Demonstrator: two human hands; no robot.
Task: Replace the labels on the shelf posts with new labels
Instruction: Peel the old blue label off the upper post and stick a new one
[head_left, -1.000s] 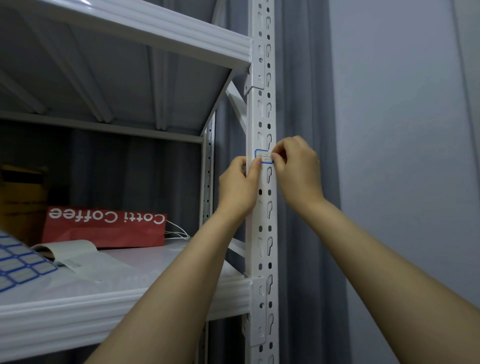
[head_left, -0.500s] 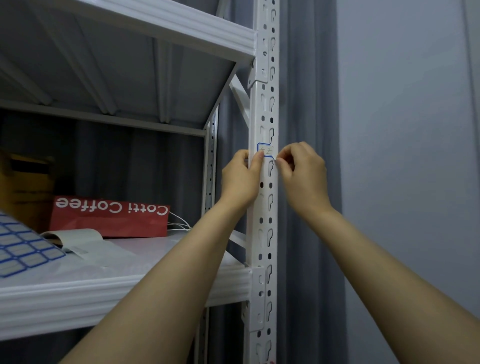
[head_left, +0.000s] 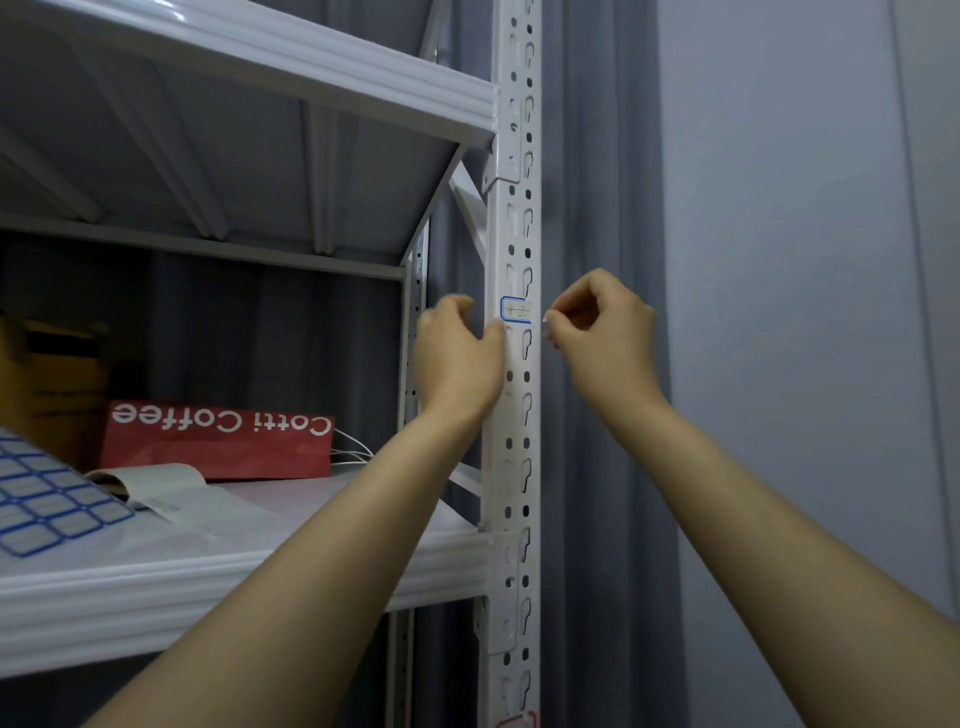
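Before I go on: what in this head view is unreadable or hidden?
Head view only.
Label writing: too small, blurred.
Right hand: motion blur; whether it pinches anything is unclear.
Left hand: fingertips hidden behind the post it grips.
Label sheet: cut by left edge.
Red label: cut by bottom edge.

- Too faint to read: handwriting on the small blue-bordered white label (head_left: 515, 310) on the white perforated metal shelf post (head_left: 514, 467).
- Smeared by motion: left hand (head_left: 457, 358), hold on the post unclear.
- Too small to tell: anything pinched between the fingertips of the right hand (head_left: 602, 322).
- Cut by the left edge: sheet of blue-bordered blank labels (head_left: 47, 499).
- Cut by the bottom edge: red-bordered label (head_left: 517, 721) low on the post.
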